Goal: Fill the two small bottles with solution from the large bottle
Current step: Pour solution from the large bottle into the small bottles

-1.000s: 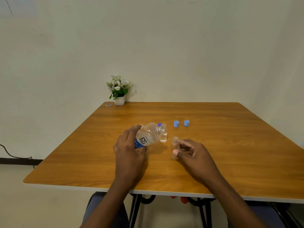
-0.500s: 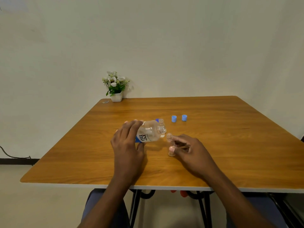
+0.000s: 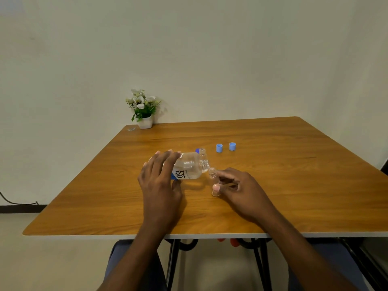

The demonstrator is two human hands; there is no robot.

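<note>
My left hand (image 3: 160, 181) grips the large clear bottle (image 3: 190, 166), which has a white label and is tipped almost flat, its open mouth pointing right. Just under that mouth stands a small clear bottle (image 3: 213, 177) on the wooden table (image 3: 294, 185), held between the thumb and fingers of my right hand (image 3: 239, 190). The other small clear bottle (image 3: 202, 152) stands upright behind the large bottle's neck, mostly hidden by it. A dark blue cap (image 3: 197, 150) peeks out just beside it.
Two light blue caps (image 3: 219, 148) (image 3: 232, 146) sit on the table behind and to the right of the bottles. A white pot of flowers (image 3: 142, 110) stands at the far left corner, with a small clear scrap (image 3: 131, 129) next to it.
The large bottle's mouth has moved from the rear small bottle to over the one my right hand holds, and it is tipped flatter. The view has shifted slightly.
</note>
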